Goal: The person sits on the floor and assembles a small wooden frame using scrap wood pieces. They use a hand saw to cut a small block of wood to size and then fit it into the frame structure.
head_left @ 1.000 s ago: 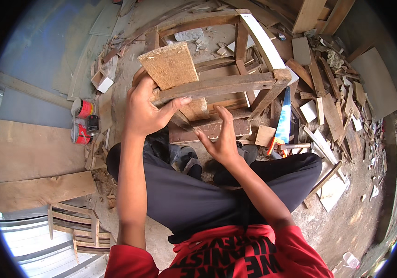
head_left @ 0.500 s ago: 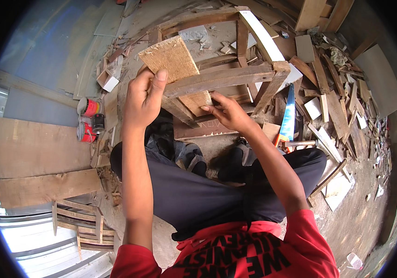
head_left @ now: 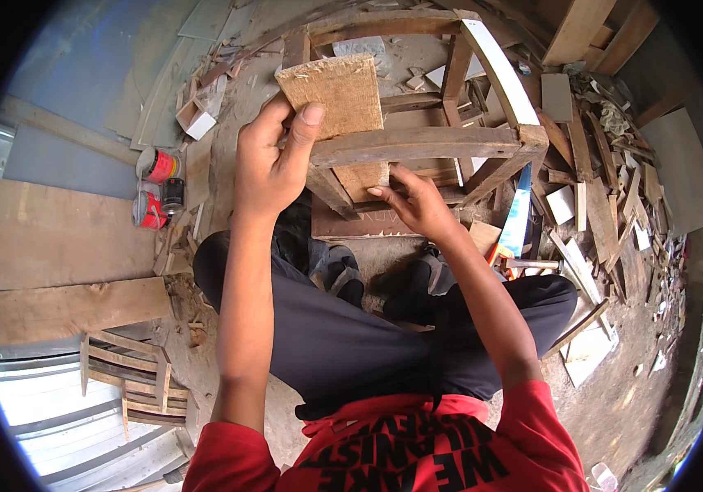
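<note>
A rough-faced wooden board passes behind the curved front rail of a wooden frame, its upper end sticking up above the rail and its lower end showing beneath. My left hand grips the board's upper left edge, thumb on the near face and fingers behind. Below the rail, my right hand pinches the lower right edge of the same board between thumb and fingers. The frame has dark, worn wood and a white strip along its right top rail. Under it stands a brown box.
A handsaw with a blue blade leans right of the frame, beside a hammer. Wood offcuts cover the floor at right. Paint cans stand at left, near flat boards. A small slatted wooden piece lies lower left.
The board has turned more upright and sits further right in view, both hands still on it. The frame also appears shifted slightly right.
</note>
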`<control>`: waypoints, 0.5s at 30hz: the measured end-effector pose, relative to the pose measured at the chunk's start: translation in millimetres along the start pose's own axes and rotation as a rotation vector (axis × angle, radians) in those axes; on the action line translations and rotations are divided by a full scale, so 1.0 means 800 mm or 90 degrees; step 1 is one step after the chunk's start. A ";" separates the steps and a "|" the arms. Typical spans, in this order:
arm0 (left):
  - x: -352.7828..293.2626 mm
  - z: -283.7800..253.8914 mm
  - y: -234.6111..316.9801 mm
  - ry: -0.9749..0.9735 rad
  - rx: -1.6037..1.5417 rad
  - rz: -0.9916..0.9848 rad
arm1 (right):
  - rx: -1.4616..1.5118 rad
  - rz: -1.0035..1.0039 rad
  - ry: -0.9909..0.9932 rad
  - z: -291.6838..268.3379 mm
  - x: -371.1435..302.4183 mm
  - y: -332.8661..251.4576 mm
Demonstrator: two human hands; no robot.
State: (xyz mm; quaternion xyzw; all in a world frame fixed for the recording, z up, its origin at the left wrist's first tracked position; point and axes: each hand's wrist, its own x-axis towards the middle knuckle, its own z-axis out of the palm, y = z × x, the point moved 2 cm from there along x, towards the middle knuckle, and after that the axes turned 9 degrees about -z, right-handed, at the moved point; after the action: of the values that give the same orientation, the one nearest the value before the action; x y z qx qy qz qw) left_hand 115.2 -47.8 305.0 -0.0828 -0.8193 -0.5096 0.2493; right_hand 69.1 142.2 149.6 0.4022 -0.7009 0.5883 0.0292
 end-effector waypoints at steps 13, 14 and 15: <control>-0.005 0.017 -0.014 0.126 -0.034 0.072 | 0.018 -0.012 0.025 -0.004 0.000 0.011; -0.005 0.016 -0.014 0.118 -0.028 0.055 | 0.016 -0.018 0.028 -0.004 0.003 0.007; -0.005 0.015 -0.014 0.119 -0.016 0.051 | 0.018 -0.036 0.037 -0.003 0.003 0.008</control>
State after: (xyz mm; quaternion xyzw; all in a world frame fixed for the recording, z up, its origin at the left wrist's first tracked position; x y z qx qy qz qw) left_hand 110.5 -42.0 290.2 -0.0709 -0.7821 -0.5149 0.3439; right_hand 62.7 142.7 146.6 0.4048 -0.6798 0.6085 0.0609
